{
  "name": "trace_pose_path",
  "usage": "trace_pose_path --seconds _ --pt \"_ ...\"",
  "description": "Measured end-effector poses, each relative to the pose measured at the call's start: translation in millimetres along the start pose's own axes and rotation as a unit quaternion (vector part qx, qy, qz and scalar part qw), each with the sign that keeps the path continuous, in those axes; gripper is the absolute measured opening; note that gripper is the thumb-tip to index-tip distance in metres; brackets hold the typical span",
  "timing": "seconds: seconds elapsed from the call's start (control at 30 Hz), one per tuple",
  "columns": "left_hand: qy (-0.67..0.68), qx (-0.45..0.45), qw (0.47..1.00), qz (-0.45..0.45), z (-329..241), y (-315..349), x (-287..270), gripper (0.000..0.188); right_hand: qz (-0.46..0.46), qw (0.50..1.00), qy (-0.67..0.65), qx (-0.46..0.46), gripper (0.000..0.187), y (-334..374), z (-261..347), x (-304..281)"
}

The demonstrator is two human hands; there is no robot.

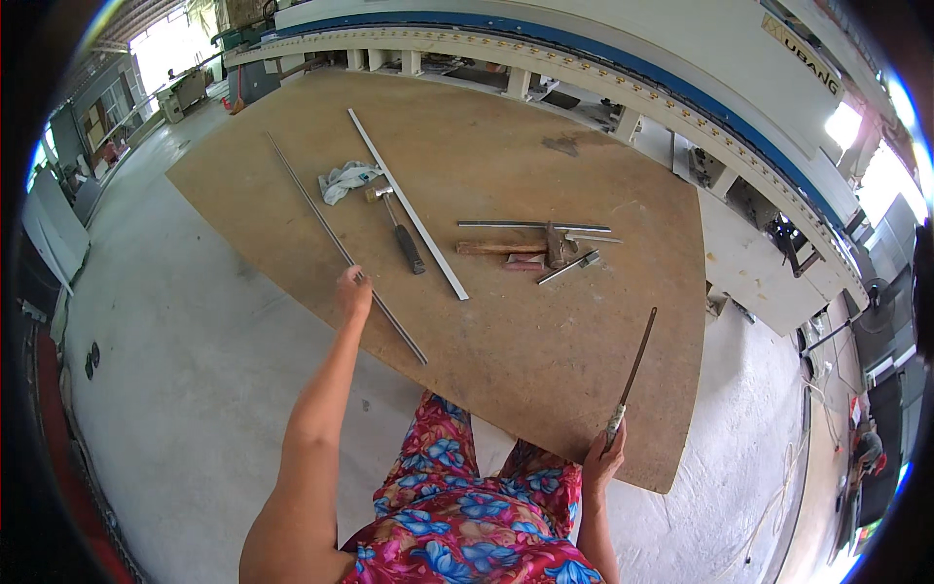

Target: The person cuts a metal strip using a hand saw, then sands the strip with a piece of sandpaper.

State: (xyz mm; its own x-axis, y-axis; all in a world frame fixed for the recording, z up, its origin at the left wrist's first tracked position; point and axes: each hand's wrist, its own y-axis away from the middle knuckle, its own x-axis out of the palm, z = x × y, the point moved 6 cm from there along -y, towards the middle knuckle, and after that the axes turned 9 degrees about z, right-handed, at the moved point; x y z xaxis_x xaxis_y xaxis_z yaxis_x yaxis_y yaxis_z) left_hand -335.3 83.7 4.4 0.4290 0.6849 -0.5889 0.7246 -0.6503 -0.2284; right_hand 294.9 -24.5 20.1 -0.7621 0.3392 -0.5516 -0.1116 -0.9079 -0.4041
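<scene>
My left hand [355, 295] is closed round a long, thin metal strip [309, 200], which lies slantwise along the left side of a large brown board [545, 360]. In my right hand [602, 459], at the board's near right edge, is a narrow dark hacksaw blade [638, 362] with a pale wrapped handle. The blade points up and away, with a small hole at its tip. To the right of my left hand lie a mallet [409, 249] with a black grip and a flat pale metal bar [413, 210]. A crumpled whitish cloth [345, 181] rests beyond them.
Mid-board lie a wooden-handled hammer [491, 248], a short metal strip [533, 226], a reddish block [525, 262] and a small metal tool [569, 268]. A long white and blue machine [584, 44] borders the far side. Another person [869, 450] is at the far right.
</scene>
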Motion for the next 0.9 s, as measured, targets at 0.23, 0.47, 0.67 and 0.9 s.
trace_pose_path --seconds 0.23,0.47,0.67,0.9 --pt "0.164 0.085 0.982 0.038 -54.0 107.7 1.0 0.03 0.047 0.993 -0.031 0.103 0.043 -1.1 9.3 -5.2" --pt "0.306 0.056 0.942 0.129 -74.8 188.8 5.0 0.025 0.027 0.997 -0.04 0.061 0.045 -4.4 7.1 -1.3" --pt "0.357 0.048 0.916 0.176 -68.9 212.5 -5.1 0.041 0.046 0.994 -0.046 0.086 0.044 -3.2 5.0 -1.3" --pt "0.361 0.042 0.916 0.168 -67.4 227.1 -25.0 0.025 0.002 1.0 -0.018 0.022 0.039 -3.8 14.5 -7.0"
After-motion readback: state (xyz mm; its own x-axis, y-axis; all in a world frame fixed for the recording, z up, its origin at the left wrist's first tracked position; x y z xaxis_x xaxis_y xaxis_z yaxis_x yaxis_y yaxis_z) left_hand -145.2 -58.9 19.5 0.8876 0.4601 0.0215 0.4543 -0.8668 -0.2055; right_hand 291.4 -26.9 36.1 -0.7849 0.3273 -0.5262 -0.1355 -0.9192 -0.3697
